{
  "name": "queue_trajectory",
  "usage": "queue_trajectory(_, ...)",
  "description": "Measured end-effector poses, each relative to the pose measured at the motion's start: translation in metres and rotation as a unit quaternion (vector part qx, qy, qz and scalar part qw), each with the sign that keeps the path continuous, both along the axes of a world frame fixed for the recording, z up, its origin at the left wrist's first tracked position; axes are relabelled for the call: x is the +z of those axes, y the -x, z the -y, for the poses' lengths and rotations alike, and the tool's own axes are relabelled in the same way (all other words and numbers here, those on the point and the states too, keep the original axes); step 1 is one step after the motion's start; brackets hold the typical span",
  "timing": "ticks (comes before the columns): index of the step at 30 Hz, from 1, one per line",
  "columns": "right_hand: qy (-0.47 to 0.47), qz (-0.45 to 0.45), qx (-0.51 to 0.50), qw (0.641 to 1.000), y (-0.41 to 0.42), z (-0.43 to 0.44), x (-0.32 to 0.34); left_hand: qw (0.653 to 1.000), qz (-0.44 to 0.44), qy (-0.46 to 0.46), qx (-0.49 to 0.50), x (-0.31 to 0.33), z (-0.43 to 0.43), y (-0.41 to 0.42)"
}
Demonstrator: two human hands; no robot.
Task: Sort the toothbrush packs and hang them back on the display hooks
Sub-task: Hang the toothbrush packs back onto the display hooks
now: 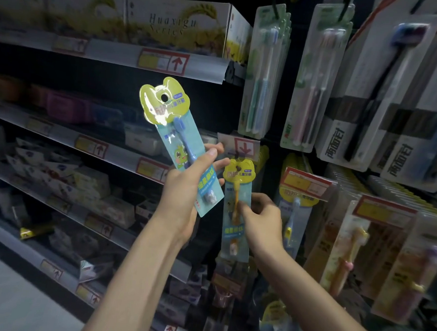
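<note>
My left hand (188, 186) grips a child's toothbrush pack (173, 126) with a yellow-green card top, a light blue backing and a blue brush, tilted up to the left in front of the shelves. My right hand (259, 216) pinches a matching pack with an orange brush (236, 189), which hangs upright at a display hook (238, 155) under a price tag with a red arrow. The hook's tip is hidden behind that tag. The two packs are apart.
Taller toothbrush packs (265, 71) hang on hooks above, with black-and-white packs (385, 98) to the right. More children's packs (355, 250) hang at lower right. Shelves (131, 60) of boxed goods run along the left, above a pale floor (12, 293).
</note>
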State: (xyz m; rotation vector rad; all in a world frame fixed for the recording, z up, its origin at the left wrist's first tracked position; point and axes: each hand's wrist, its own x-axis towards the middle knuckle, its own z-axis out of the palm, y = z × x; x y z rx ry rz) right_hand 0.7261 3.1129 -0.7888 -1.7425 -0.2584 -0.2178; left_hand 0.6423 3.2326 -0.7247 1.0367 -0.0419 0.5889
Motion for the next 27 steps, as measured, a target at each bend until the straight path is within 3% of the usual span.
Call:
queue_trajectory(16, 0.054, -0.051, -0.119, 0.99, -0.027, -0.023, -0.003, 0.999, 0.005, -0.03, 0.009, -0.002, 0.0, 0.003)
queue_trajectory(27, 0.084, -0.063, -0.083, 0.991, 0.01, -0.015, -0.018, 0.999, -0.012, -0.044, 0.025, -0.006, 0.0, 0.003)
